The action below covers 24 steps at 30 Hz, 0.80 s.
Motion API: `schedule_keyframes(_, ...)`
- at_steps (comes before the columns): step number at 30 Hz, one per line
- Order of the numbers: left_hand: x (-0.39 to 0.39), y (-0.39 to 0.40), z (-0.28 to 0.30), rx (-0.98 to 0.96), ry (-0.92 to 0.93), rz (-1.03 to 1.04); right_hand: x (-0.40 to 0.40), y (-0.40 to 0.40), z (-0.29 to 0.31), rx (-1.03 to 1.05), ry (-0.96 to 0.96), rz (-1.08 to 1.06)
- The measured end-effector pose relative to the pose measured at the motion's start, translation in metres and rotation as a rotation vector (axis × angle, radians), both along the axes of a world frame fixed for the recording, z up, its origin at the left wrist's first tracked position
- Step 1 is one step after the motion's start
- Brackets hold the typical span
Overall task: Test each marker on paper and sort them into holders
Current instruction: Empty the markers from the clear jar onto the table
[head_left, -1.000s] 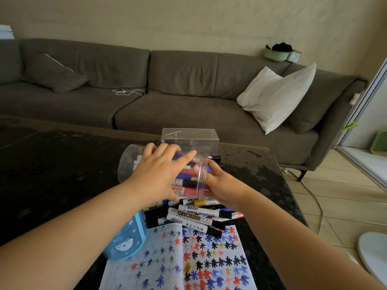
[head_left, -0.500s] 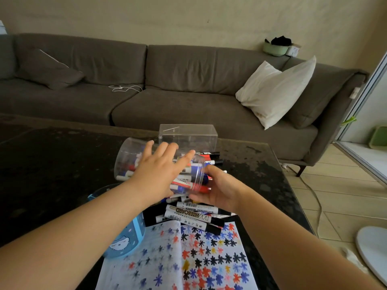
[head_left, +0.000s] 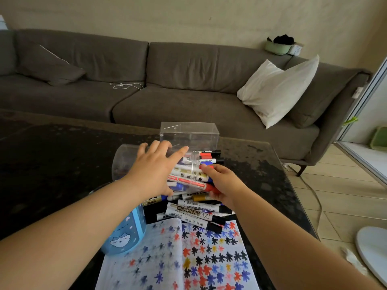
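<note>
The paper [head_left: 188,258] at the near edge of the dark table [head_left: 52,164] is already covered with coloured star marks, so testing is judged well advanced, while many markers [head_left: 194,212] lie loose in a heap just beyond it. A clear round holder [head_left: 134,162] is tipped on its side with markers spilling out, held by the left hand [head_left: 155,170] with fingers spread over it, while the right hand [head_left: 224,185] is curled round a red marker [head_left: 209,187] at its mouth. Sorting is judged largely undone: the clear box holder [head_left: 188,135] beyond looks empty and the blue cup [head_left: 125,235] on the near left holds nothing visible.
</note>
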<state>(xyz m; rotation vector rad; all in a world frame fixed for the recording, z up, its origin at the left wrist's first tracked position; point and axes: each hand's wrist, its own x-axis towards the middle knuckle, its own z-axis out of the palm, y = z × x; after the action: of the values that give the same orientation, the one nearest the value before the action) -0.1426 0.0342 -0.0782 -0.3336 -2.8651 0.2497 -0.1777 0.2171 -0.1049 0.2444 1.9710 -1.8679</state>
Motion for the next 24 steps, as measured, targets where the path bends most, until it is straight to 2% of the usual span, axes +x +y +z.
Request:
schedule_keyframes(5, -0.005, -0.017, -0.002, 0.09, -0.072, 0.091, -0.007, 0.011, -0.005, -0.013, 0.029, -0.06)
schedule_keyframes(10, -0.015, -0.031, 0.005, 0.145, -0.139, 0.189, -0.013, 0.034, -0.015, -0.08, -0.027, -0.138)
schedule_keyframes(16, -0.021, -0.044, 0.008, 0.237, -0.142, 0.273, -0.017, 0.05, -0.014, 0.001, 0.043, -0.067)
schedule_keyframes(21, -0.019, -0.053, 0.008, 0.399, -0.151, 0.347, -0.011, 0.041, -0.019, 0.285, 0.103, 0.067)
schedule_keyframes(24, -0.015, -0.056, 0.006, 0.457, -0.157, 0.339, -0.008, 0.03, -0.02, 0.416, 0.195, 0.028)
